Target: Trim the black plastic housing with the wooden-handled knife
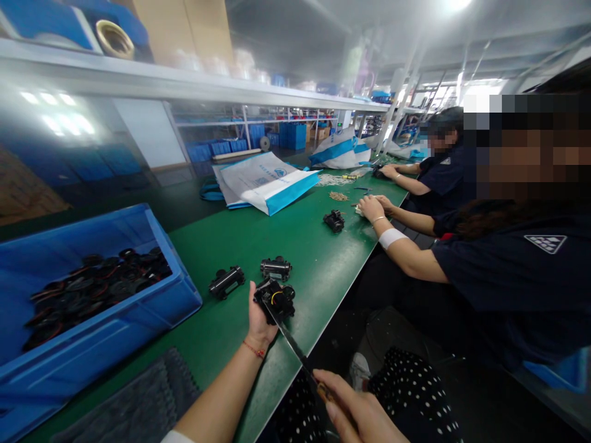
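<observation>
My left hand (261, 317) is wrapped round a small black plastic assembly (277, 300) with a short yellow wire on top. A screwdriver (295, 347), with an amber-brown handle and a long dark shaft, is gripped in my right hand (346, 406). Its tip reaches the near side of the assembly; whether it touches a screw there is too small to tell. Just beyond my left hand, two similar black assemblies, one on the left (226, 282) and one on the right (276, 267), lie on the green table (231, 243).
At the left stands a blue bin (184, 289) of black round parts, with a dark grey cloth (133, 397) in front. Farther along lie another black assembly (333, 220), small brass-coloured pieces (338, 196) and white-blue bags (272, 181). Two co-workers sit at the right, hands on the table.
</observation>
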`<state>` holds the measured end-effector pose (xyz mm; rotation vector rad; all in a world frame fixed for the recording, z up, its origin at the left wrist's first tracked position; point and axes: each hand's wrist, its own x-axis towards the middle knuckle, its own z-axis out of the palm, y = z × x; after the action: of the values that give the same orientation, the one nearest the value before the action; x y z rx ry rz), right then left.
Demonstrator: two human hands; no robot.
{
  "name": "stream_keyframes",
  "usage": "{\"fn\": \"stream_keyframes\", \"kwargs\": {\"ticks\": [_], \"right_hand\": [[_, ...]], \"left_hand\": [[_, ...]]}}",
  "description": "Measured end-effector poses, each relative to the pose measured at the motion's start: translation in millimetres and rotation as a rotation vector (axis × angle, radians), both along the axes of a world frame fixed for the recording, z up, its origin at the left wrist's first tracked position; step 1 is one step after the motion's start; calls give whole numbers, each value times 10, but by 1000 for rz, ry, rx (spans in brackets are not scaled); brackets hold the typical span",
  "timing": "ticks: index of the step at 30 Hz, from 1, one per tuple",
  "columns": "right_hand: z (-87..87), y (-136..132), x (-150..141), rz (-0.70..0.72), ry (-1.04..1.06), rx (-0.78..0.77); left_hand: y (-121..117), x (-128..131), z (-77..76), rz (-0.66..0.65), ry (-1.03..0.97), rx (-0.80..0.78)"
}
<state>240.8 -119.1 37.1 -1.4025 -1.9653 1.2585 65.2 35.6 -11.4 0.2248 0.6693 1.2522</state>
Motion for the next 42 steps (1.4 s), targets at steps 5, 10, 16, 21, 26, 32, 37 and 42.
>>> {"fn": "stream_keyframes", "kwargs": {"ticks": [5, 10, 16, 21, 26, 32, 37, 42], "right_hand": [[-11, 0, -57, -14, -1, -5], [-48, -21, -38, -15, 3, -11], [-113, -51, -10, -50, -15, -46], [-75, -36, -47, -95, -69, -70], [-91, -25, -71, -64, -128, -19], [-69, -28, -66, -35, -22, -23], [-131, -32, -84, -91, -49, 34], [-65, -50, -69, -74, -38, -35]], "left_hand": [[-8, 24, -3, 36, -9, -4], [-21, 14, 24, 39, -11, -2], [-19, 17, 27, 41, 21, -26], [-9, 46, 23, 73, 32, -15], [1, 48, -5, 75, 2, 8], [-2, 21, -31, 66, -19, -8], [-21, 41, -3, 42, -24, 3], [-38, 46, 14, 25, -32, 9]]}}
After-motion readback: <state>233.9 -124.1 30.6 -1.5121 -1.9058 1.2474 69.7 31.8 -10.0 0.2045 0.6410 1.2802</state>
